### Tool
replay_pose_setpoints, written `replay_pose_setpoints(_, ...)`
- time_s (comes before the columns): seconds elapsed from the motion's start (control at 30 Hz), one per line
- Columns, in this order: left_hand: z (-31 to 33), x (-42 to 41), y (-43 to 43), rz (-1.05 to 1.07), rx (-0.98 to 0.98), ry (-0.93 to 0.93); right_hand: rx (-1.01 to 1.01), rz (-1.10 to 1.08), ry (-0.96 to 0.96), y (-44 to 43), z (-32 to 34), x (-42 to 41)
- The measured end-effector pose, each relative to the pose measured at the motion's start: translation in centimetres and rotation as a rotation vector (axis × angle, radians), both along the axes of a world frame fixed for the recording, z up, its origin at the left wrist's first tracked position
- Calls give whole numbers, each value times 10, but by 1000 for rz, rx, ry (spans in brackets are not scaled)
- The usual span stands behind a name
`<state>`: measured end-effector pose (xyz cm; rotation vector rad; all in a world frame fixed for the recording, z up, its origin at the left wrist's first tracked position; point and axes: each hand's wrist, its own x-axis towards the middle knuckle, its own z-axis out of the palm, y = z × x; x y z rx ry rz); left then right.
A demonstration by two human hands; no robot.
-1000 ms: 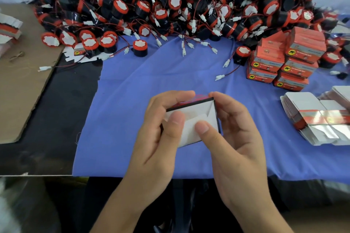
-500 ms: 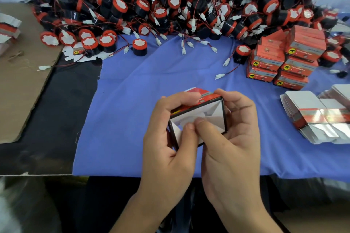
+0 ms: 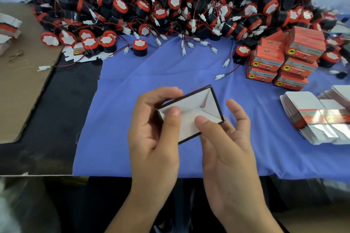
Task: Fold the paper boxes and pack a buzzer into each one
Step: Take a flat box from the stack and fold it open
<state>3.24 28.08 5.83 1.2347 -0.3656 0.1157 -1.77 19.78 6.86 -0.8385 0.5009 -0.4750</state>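
Holds a half-folded white-lined paper box (image 3: 195, 108) with black edges just below the middle of the view, open side facing up, raised over the blue cloth (image 3: 132, 91)

Grips its 9 o'clock end with the left hand (image 3: 153, 134): fingers curl over the far edge, thumb pushes down on a white inner flap

Meets it from 4 o'clock with the right hand (image 3: 227, 138): thumb presses flat on the same white flap, the other fingers lie loosely spread beside and beneath the near corner, clasping nothing

Shows the inner flaps partly tucked, with a small gap near the middle of the box

Spreads the cloth under both hands across a black tabletop (image 3: 47, 128)

Piles loose round black buzzers (image 3: 170, 5) with red rims, white caps and thin red-and-black leads along 11 to 1 o'clock, well apart from the box

Leaves two single buzzers on the cloth at the foot of the pile, one at 11 o'clock (image 3: 139, 47), one at 1 o'clock (image 3: 241, 54)

Stacks closed orange boxes (image 3: 284, 58) at 2 o'clock, just beside the pile

Fans unfolded flat box blanks (image 3: 312, 119), white with an orange and silver band, at 3 o'clock

Lays a brown cardboard sheet (image 3: 24, 81) on the tabletop at 9 o'clock
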Motion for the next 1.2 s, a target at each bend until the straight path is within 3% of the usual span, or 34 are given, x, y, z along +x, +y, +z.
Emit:
replay_pose_setpoints(0.2, -5, -8, -4, 72, 150, -125, 26, 117, -24, 0, -2, 4)
replay_pose_setpoints(0.43, -11, -10, -8, 123, 262, -353, -51, 14, 61, 7, -8, 7)
replay_pose_setpoints(0.6, -16, -11, -9, 122, 273, -317, -32, 27, 36, 3, -11, 6)
replay_pose_setpoints(0.73, -20, -9, -5, 10, 262, -153, -21, 143, -82, -7, -11, 4)
replay_pose_setpoints(0.87, -19, -5, 2, -88, 319, -194, -107, 123, -69, -13, -14, 5)
replay_pose_setpoints(1.1, -27, -19, -8, 90, 251, -225, -338, 83, -6, -7, -14, 6)
replay_pose_setpoints(1.2, -25, -24, -13, 189, 267, -216, -324, 44, -13, -6, -18, 6)
